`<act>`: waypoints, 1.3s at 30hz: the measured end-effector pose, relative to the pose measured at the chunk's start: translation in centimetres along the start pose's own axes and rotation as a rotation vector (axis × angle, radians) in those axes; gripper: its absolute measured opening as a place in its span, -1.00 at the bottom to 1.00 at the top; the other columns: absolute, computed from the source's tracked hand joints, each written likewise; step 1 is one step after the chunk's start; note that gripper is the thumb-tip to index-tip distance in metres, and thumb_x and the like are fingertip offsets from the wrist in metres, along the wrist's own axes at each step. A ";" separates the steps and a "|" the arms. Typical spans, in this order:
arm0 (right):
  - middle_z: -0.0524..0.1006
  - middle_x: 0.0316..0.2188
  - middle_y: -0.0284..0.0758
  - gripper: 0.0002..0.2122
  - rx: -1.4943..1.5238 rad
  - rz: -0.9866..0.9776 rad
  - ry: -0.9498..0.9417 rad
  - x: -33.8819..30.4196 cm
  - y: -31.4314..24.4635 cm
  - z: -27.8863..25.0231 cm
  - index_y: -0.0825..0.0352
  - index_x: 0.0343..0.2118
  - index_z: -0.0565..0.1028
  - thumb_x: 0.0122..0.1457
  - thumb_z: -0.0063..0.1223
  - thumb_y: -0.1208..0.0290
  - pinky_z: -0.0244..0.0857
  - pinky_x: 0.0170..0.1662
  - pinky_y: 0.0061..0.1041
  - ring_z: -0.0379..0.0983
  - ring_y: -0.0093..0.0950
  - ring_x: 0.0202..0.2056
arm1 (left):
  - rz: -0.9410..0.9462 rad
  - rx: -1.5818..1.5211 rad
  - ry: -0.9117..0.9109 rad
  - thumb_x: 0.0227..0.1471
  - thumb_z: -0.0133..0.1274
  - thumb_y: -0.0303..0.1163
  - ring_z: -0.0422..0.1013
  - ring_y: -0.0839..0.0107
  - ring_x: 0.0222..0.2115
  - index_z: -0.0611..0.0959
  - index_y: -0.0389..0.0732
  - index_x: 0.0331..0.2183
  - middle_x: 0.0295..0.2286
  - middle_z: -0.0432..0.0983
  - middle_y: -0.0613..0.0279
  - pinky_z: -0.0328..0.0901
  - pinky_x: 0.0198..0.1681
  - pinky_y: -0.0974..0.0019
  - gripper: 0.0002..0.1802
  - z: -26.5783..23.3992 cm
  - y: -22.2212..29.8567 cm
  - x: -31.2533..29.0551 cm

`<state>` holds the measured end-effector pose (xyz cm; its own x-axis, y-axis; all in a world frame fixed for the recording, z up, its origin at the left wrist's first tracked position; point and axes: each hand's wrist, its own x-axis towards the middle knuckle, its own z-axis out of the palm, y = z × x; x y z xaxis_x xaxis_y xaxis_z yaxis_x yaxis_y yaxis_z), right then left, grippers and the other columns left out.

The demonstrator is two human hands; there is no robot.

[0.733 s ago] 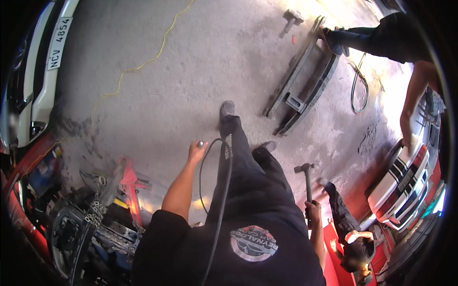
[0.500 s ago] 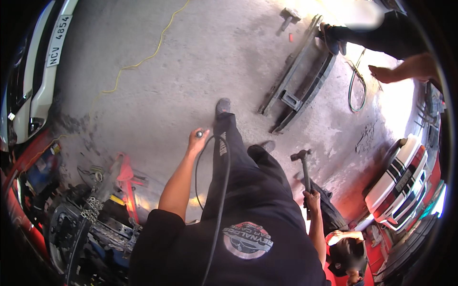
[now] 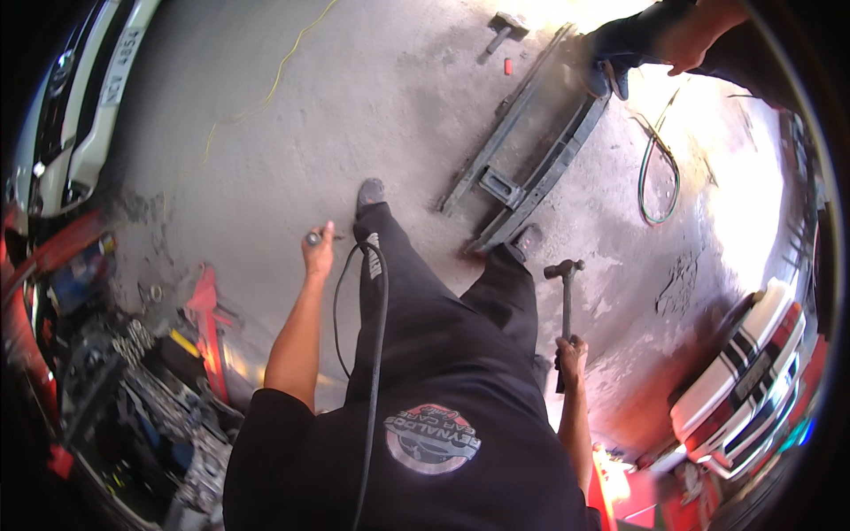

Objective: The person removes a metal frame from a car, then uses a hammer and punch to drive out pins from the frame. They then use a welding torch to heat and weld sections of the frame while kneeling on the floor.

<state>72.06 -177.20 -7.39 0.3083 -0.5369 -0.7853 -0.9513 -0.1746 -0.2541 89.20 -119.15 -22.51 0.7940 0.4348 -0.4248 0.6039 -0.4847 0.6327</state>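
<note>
My right hand [image 3: 573,356] is wrapped round the handle of a ball-peen hammer [image 3: 567,292], which is held head up beside my right leg. In front of my left leg, the fingers of my left hand [image 3: 319,258] close round a short metal tool with a round end [image 3: 313,238]; its exact kind cannot be made out. Ahead of my feet, a long dark metal car frame part [image 3: 502,187] with two rails and a cross-piece lies on the floor. My right foot is close to its near end. A black cable [image 3: 381,341] hangs down across my body.
Another person's shoes [image 3: 606,80] are by the frame's far end, with a bare hand [image 3: 695,44] above. A mallet [image 3: 501,35], a looped hose [image 3: 646,177] and a yellow cord [image 3: 282,75] lie around. Cars [image 3: 97,115] stand left; a red stand [image 3: 206,327] and a bumper [image 3: 739,380] flank me.
I have stepped closer to the metal frame, my right foot now near its end. The other person's hand has moved over the shoes. Both my hands keep their tools.
</note>
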 end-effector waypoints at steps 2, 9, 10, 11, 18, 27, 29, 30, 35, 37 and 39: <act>0.40 -0.71 -0.35 -0.82 -0.020 -0.018 -0.085 5.2 2.5 -4.2 0.45 -0.43 0.48 0.09 0.13 0.40 0.19 -0.71 -0.47 0.33 -0.54 -0.75 | -0.089 -0.129 0.146 0.22 0.14 -0.12 0.45 0.42 -0.37 0.66 -0.33 -0.41 -0.44 0.60 0.19 0.35 -0.19 0.25 -0.59 1.8 2.1 -4.1; 0.40 -0.71 -0.36 -0.86 -0.120 -0.217 -0.257 8.2 -0.2 -16.5 0.44 -0.46 0.45 0.06 0.06 0.45 0.19 -0.69 -0.51 0.32 -0.55 -0.75 | -0.211 -0.680 0.098 0.22 0.15 -0.20 0.47 0.35 -0.27 0.54 -0.16 -0.36 -0.38 0.54 0.24 0.28 0.00 0.17 -0.75 5.4 15.0 -19.8; 0.40 -0.71 -0.36 -0.87 -0.109 -0.264 -0.272 7.8 0.3 -17.9 0.43 -0.45 0.45 0.04 0.05 0.46 0.21 -0.66 -0.50 0.33 -0.54 -0.73 | -0.225 -0.768 0.099 0.22 0.15 -0.22 0.48 0.35 -0.30 0.53 -0.15 -0.37 -0.43 0.53 0.24 0.29 -0.04 0.19 -0.76 6.2 16.0 -21.4; 0.40 -0.70 -0.36 -0.88 -0.095 -0.310 -0.287 7.3 0.8 -19.1 0.43 -0.44 0.45 0.03 0.04 0.46 0.24 -0.63 -0.49 0.35 -0.53 -0.72 | -0.236 -0.855 0.099 0.22 0.15 -0.24 0.49 0.35 -0.32 0.53 -0.15 -0.38 -0.47 0.52 0.24 0.31 -0.07 0.20 -0.78 7.1 16.6 -22.7; 0.52 -0.39 -0.03 -0.56 -0.351 -0.584 -0.481 8.1 3.2 -20.2 0.47 -0.03 0.40 -0.04 0.00 0.49 0.35 -0.20 -0.28 0.49 -0.21 -0.32 | -0.077 -1.024 0.116 0.26 0.12 -0.21 0.44 0.40 -0.40 0.54 -0.20 -0.40 -0.50 0.49 0.27 0.31 -0.14 0.21 -0.72 17.2 16.6 -30.4; 0.48 -0.18 0.24 -0.44 -0.962 -0.854 -0.518 10.5 16.3 -20.3 0.55 0.11 0.26 0.11 0.12 0.34 0.28 0.02 0.01 0.40 0.20 -0.08 | -0.159 -1.060 0.105 0.23 0.16 -0.20 0.36 0.49 -0.32 0.52 -0.15 -0.34 -0.43 0.38 0.38 0.29 -0.12 0.26 -0.75 27.1 12.4 -36.4; 0.48 -0.19 0.22 -0.42 -0.975 -0.640 -0.633 7.6 14.0 -22.5 0.54 0.14 0.25 0.13 0.12 0.31 0.27 0.01 0.03 0.41 0.19 -0.09 | -0.183 -1.015 0.092 0.22 0.17 -0.20 0.32 0.53 -0.28 0.50 -0.14 -0.33 -0.42 0.34 0.43 0.22 -0.12 0.33 -0.75 28.3 11.6 -37.7; 0.48 -0.18 0.22 -0.43 -0.984 -0.579 -0.658 7.2 14.5 -24.1 0.53 0.12 0.28 0.12 0.13 0.28 0.28 -0.03 0.01 0.42 0.17 -0.09 | -0.236 -1.006 0.080 0.22 0.18 -0.20 0.32 0.54 -0.27 0.50 -0.14 -0.33 -0.42 0.33 0.43 0.22 -0.12 0.33 -0.74 28.7 11.6 -38.3; 0.53 -0.31 0.13 -0.56 -0.739 -0.757 -0.969 11.4 20.2 -31.3 0.57 -0.12 0.44 0.11 0.14 0.24 0.32 -0.21 -0.12 0.52 0.05 -0.19 | -0.216 -0.948 0.157 0.19 0.21 -0.23 0.34 0.54 -0.25 0.49 -0.14 -0.31 -0.38 0.39 0.40 0.23 -0.09 0.31 -0.75 32.8 9.1 -38.3; 0.53 -0.42 0.04 -0.61 -0.723 -0.688 -0.899 15.2 20.4 -29.4 0.55 -0.25 0.47 0.10 0.13 0.21 0.34 -0.28 -0.18 0.55 -0.06 -0.29 | -0.149 -0.988 0.275 0.19 0.21 -0.28 0.37 0.50 -0.30 0.51 -0.14 -0.32 -0.38 0.45 0.35 0.26 -0.08 0.29 -0.79 36.5 8.5 -36.4; 0.51 -0.58 -0.10 -0.63 -0.675 -0.534 -0.719 19.6 20.1 -24.4 0.48 -0.40 0.50 0.11 0.12 0.15 0.35 -0.39 -0.26 0.55 -0.22 -0.43 | -0.137 -1.170 0.402 0.20 0.19 -0.28 0.37 0.46 -0.39 0.51 -0.14 -0.41 -0.47 0.40 0.35 0.30 -0.18 0.24 -0.77 39.8 8.0 -32.9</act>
<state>58.98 -211.40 -14.09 0.3973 0.3039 -0.8659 -0.4344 -0.7689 -0.4691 70.68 -167.48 -29.24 0.5276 0.7297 -0.4350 0.0916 0.4602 0.8831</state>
